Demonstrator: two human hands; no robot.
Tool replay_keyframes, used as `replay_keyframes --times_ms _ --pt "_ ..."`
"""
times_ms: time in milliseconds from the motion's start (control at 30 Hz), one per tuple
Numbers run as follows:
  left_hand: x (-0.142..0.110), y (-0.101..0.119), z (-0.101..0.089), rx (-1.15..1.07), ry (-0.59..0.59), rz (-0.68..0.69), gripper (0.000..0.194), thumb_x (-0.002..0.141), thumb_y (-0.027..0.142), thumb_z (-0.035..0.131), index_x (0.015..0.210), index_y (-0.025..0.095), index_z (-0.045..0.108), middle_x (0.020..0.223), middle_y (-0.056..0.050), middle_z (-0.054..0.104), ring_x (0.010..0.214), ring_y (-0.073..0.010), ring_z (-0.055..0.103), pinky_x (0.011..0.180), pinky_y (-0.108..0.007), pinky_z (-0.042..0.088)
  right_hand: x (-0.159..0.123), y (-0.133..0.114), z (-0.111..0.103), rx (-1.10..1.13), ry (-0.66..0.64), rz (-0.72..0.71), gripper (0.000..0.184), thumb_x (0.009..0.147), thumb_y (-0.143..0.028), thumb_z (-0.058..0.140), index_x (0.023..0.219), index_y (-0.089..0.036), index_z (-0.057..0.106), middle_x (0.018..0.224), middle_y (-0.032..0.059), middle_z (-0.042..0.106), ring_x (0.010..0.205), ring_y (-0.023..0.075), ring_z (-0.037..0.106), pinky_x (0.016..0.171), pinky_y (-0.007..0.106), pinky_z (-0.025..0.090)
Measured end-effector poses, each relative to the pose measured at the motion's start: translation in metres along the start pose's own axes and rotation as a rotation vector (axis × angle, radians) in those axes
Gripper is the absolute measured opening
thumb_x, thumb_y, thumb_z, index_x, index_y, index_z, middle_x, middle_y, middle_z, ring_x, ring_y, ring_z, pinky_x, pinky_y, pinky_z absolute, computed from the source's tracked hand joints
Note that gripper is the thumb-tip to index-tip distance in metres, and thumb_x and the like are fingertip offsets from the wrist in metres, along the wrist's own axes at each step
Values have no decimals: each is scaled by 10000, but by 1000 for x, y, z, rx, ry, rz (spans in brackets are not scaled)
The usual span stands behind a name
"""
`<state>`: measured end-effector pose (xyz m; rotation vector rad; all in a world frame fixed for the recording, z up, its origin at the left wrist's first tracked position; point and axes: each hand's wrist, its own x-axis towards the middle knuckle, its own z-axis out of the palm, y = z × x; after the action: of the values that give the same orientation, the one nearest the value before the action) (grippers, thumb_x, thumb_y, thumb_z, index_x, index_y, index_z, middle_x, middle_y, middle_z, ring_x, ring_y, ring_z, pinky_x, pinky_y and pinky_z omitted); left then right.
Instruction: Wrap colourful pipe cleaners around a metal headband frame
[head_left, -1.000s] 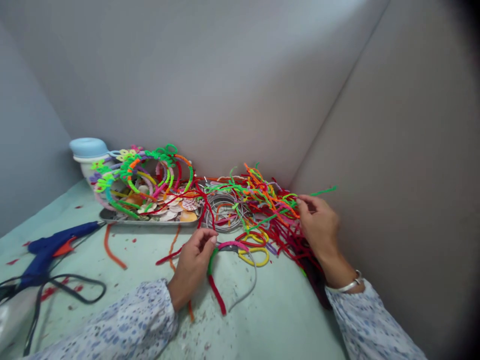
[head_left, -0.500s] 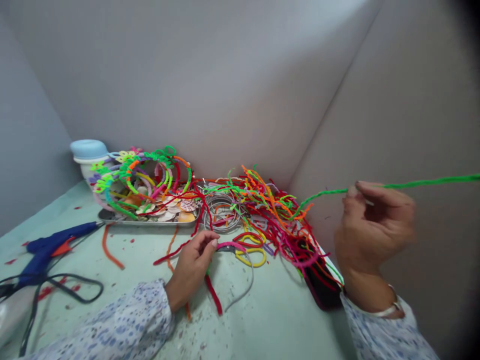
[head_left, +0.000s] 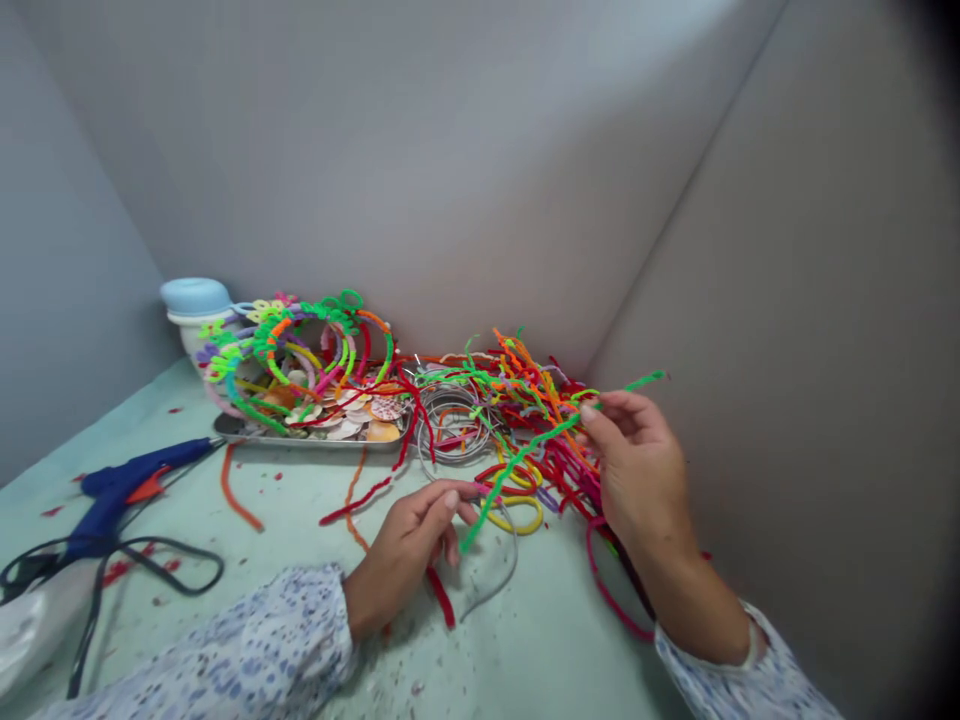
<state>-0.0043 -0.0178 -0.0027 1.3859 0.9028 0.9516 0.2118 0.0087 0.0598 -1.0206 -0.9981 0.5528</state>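
A pale green tabletop [head_left: 570, 620] carries a metal tray [head_left: 330, 443] and glue gun [head_left: 112, 495].

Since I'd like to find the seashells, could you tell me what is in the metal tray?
In the metal tray lie seashells; colourful hoops cover part, hiding what lies beneath.

A hand could pass over the pale green table [head_left: 559, 640] between the bent grey wire [head_left: 515, 547] and curved magenta fuzzy stem [head_left: 601, 594]. Tangled multicoloured fuzzy stems [head_left: 534, 380] block the far right corner, a blue plastic glue gun [head_left: 112, 490] the left.
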Motion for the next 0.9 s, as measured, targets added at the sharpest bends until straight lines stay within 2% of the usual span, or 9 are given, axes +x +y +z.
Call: replay_keyframes --times_ms 200,367,500,667,900 --pt "-3 -2 4 1 -40 -34 369 893 423 479 1150 170 558 755 -10 601 441 -52 408 408 -174 300 -5 12 4 53 -37 75 190 714 -254 718 819 -219 563 806 -17 587 731 127 579 591 221 524" --pt "-1 -4 4 38 -32 -55 293 880 384 510 1052 157 574 654 23 544 436 -48 328 393 -165 240 -4 13 5 81 -39 134 206 696 -259 738 791 -221 560 731 -42 569 620 98 558 530 189 492" --pt "0 -6 4 78 -35 -51 255 893 376 483 953 157 598 606 32 508 454 -58 324 401 -167 224 1 10 2 169 -17 236 222 686 -254 742 796 -211 553 682 -56 573 543 71 546 486 156 473" --pt "1 -6 3 130 -23 -43 248 889 359 488 1010 171 596 594 34 529 464 -71 320 413 -172 228 9 11 -3 266 17 313 280 618 -201 775 787 -191 553 696 -49 609 575 63 564 510 126 504" --pt "2 -7 1 159 -10 -24 232 891 358 487 988 174 590 599 34 529 478 -74 347 420 -172 245 16 14 -10 322 15 370 308 639 -159 764 895 -199 598 759 -32 645 608 64 587 513 111 523"
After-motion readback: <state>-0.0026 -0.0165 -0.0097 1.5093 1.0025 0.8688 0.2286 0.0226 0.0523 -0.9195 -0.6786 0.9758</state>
